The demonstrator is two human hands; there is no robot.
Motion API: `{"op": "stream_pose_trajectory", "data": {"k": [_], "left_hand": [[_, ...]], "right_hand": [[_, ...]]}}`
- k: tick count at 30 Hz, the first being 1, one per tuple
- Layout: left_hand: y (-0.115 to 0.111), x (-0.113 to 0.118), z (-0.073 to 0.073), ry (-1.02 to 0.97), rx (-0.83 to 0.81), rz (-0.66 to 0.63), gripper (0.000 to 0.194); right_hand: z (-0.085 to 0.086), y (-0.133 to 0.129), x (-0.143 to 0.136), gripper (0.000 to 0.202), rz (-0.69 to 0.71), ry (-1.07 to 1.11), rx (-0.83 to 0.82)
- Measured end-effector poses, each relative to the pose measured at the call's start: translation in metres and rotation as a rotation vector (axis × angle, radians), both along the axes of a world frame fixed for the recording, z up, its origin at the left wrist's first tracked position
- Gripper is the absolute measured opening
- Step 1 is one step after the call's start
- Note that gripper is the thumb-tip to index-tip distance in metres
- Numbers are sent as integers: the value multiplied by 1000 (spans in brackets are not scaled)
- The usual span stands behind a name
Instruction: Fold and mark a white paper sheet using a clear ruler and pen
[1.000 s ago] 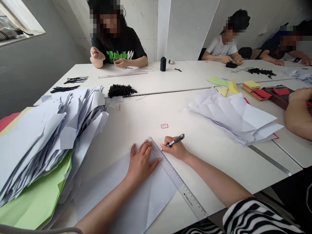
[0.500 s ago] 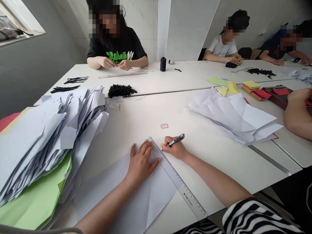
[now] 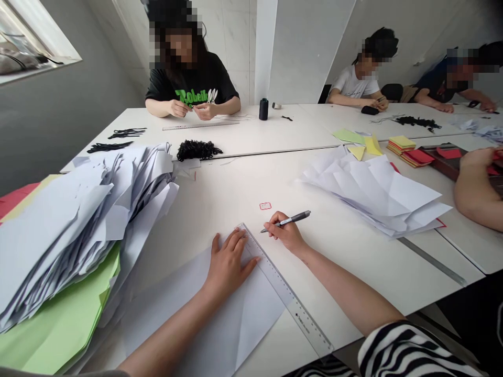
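Observation:
My left hand [image 3: 230,257] lies flat with fingers spread, pressing a clear plastic ruler [image 3: 293,298] onto a sheet of white paper [image 3: 176,298]. The ruler runs diagonally along the sheet's right edge, from the fingertips down to the table's front edge. To the right of its upper end, my right hand [image 3: 286,234] grips a grey pen [image 3: 295,218]. The pen's tip points left toward the ruler's edge; whether it touches anything I cannot tell. A small red-bordered label [image 3: 265,206] sits on the table just beyond the pen.
A tall pile of white paper [image 3: 70,220] stands at left, with green sheets [image 3: 66,319] beneath. White sheets [image 3: 377,191] and a metal ruler [image 3: 432,261] lie at right. Across the table, a person [image 3: 192,84] works near black cords [image 3: 198,150] and a thread spool [image 3: 263,109].
My right hand has lifted slightly away from the ruler's edge, and the pen has tilted lower toward the right. My left hand and the ruler stay in place.

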State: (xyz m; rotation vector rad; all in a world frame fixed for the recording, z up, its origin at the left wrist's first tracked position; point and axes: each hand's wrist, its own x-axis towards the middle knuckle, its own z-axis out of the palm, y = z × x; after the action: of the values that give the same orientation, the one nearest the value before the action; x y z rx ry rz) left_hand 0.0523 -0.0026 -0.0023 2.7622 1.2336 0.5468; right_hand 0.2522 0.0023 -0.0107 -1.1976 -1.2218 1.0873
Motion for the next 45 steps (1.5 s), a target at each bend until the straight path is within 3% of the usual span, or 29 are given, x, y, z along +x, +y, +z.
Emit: {"op": "stream_pose_trajectory", "data": {"k": [5,10,14,18,26,34,38,45], "left_hand": [[-1,-2,0,-12,12,3,38],[-3,-4,0,-25,19,-5,36],[-6,-5,2,-52,8,2,31],[-8,-6,1,-41,10,-5,30],[-19,-2,3,-65,50,-81,40],[-24,-3,-10,-45,4,-11,52],[-23,-5,-12,-19,-6,20,58],[-22,-4,-13,-4,-16,36,62]], "right_hand": [[7,-2,-3,29,58,-66,20],[18,-42,-23,19,106,-585,114],[11,-86,-40,38,119,-892,172],[-2,-101,-33,34,66,-988,213],[-4,-50,8,51,144,-979,317],[-6,15,-3,39,240,-866,439],[-9,26,-9,21,233,-790,447],[-18,28,-8,20,194,-785,464]]}}
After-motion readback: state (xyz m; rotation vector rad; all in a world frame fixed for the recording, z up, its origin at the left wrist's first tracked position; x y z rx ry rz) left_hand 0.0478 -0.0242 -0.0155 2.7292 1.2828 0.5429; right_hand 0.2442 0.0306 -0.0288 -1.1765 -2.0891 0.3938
